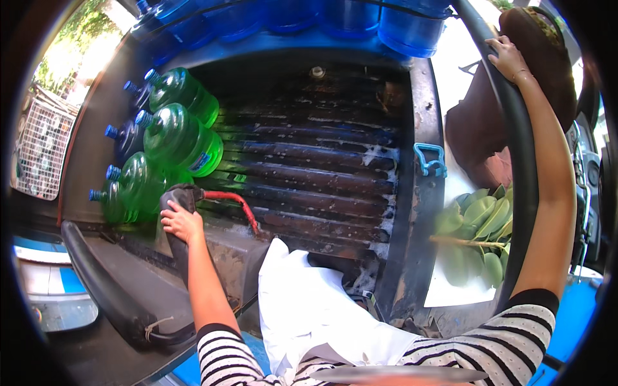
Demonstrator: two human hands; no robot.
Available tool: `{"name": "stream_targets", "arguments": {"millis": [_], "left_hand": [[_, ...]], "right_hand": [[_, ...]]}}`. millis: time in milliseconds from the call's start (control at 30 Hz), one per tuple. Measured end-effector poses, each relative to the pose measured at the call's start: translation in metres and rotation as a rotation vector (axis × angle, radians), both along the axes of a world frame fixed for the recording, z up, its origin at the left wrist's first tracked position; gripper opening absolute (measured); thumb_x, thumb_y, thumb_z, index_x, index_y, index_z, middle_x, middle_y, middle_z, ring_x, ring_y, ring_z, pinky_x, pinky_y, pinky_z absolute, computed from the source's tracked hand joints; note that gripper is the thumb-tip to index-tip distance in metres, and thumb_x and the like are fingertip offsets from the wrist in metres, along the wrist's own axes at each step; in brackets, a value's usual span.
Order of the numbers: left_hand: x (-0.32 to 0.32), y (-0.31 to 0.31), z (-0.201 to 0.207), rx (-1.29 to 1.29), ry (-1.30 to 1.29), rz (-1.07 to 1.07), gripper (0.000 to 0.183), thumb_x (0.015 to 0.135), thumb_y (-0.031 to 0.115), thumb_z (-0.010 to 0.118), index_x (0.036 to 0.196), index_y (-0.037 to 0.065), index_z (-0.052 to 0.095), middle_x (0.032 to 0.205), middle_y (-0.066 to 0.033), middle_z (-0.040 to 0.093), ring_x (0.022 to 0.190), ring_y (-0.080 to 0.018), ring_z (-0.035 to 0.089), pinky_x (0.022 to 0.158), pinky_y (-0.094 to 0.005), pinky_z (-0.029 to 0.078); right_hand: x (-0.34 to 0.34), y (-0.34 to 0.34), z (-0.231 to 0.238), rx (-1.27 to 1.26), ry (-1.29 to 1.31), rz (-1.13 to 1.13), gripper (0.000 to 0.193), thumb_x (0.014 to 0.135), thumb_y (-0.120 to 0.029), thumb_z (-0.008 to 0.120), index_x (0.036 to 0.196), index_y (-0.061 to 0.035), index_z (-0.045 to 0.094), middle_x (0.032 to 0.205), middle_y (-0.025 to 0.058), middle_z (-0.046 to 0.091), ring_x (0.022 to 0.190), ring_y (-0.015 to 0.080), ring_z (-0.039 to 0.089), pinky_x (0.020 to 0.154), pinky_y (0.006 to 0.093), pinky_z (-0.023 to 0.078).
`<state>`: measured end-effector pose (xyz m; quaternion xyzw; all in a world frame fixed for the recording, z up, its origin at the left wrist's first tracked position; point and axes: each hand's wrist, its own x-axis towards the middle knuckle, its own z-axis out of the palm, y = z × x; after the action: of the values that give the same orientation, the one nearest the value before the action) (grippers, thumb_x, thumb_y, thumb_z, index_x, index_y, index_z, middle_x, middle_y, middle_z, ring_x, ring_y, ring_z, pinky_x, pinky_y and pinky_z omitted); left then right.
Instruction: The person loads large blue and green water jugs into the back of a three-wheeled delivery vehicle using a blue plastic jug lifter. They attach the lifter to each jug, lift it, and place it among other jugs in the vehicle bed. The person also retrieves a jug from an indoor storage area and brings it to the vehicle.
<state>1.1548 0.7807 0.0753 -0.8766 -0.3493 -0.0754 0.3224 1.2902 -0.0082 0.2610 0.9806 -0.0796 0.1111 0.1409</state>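
Head view: the ribbed bed (309,154), dark and wet-looking, fills the middle and serves as landmark for everything else. Beyond its far edge stands a row of blue bottles (351,19). Along its right side, outside the side wall, runs a long black padded rail (523,161), with a large brown covered form (479,122) just past the wall, partly behind that rail. Green bottles (183,145) with blue caps crowd the bed's left side, some tilted, a few darker ones among them. White cloth (309,289) spreads over the bed's near edge, and a leafy plant (479,225) shows to its right.

At the bed's near left corner stands a black padded grip (175,241); the left hand (182,222) lies over it, fingers a little apart and bent. At the far right, outside the bed, the right hand (508,59) lies over the padded rail, fingers draped across. How firmly either hand closes, I cannot tell. Smaller still, a red bar (238,202) curves from the grip toward the bed, and a light blue handle (430,159) sits on its right wall.

Bracing with both arms seems the step in hand; reaching any bottle would call for freeing one hand while the other steadies.
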Motion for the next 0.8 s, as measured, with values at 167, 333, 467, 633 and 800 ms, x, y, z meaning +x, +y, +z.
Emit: {"name": "stream_targets", "arguments": {"millis": [167, 333, 467, 633, 800], "left_hand": [[0.065, -0.032, 0.030, -0.240, -0.046, -0.096, 0.061, 0.067, 0.034, 0.076, 0.119, 0.008, 0.056, 0.135, -0.0217, 0.036, 0.116, -0.0443, 0.042, 0.097, -0.0608, 0.035], [0.225, -0.166, 0.081, -0.469, -0.335, -1.219, 0.041, 0.069, 0.022, 0.072, 0.107, 0.008, 0.064, 0.130, -0.0181, 0.047, 0.120, -0.0381, 0.045, 0.095, -0.0479, 0.041], [0.316, -0.305, 0.130, -0.745, -0.294, -1.706, 0.032, 0.071, 0.016, 0.067, 0.101, 0.005, 0.065, 0.117, -0.0178, 0.056, 0.112, -0.0373, 0.051, 0.097, -0.0426, 0.041], [0.351, -0.435, 0.166, -1.442, -0.068, -1.690, 0.030, 0.079, 0.015, 0.063, 0.106, 0.002, 0.062, 0.101, -0.0160, 0.062, 0.090, -0.0283, 0.061, 0.083, -0.0364, 0.050], [0.443, -0.584, 0.214, -2.358, 0.019, -1.178, 0.039, 0.092, 0.017, 0.055, 0.124, -0.003, 0.046, 0.105, -0.0140, 0.062, 0.088, -0.0196, 0.062, 0.077, -0.0293, 0.052]], "right_hand": [[0.035, -0.026, 0.034, 0.195, 0.060, 0.031, 0.049, 0.082, -0.031, 0.064, 0.124, -0.0091, 0.055, 0.119, 0.0170, 0.052, 0.109, 0.0323, 0.055, 0.095, 0.0383, 0.043], [0.078, -0.033, 0.035, 0.151, -0.072, -0.065, 0.061, 0.082, -0.049, 0.061, 0.131, -0.0154, 0.050, 0.119, 0.0317, 0.051, 0.114, 0.0456, 0.050, 0.097, 0.0455, 0.043], [0.107, -0.038, 0.016, -0.027, -0.010, -0.275, 0.065, 0.078, -0.056, 0.059, 0.127, -0.0132, 0.051, 0.116, 0.0271, 0.055, 0.111, 0.0390, 0.054, 0.095, 0.0431, 0.044], [0.146, -0.053, 0.016, 0.135, -0.131, -0.293, 0.062, 0.075, -0.053, 0.061, 0.115, -0.0074, 0.053, 0.090, 0.0187, 0.068, 0.086, 0.0347, 0.066, 0.082, 0.0409, 0.050], [0.149, -0.066, 0.006, 0.237, -0.169, -0.279, 0.071, 0.071, -0.041, 0.066, 0.134, -0.0146, 0.044, 0.123, 0.0199, 0.052, 0.116, 0.0350, 0.048, 0.098, 0.0438, 0.041]]}}
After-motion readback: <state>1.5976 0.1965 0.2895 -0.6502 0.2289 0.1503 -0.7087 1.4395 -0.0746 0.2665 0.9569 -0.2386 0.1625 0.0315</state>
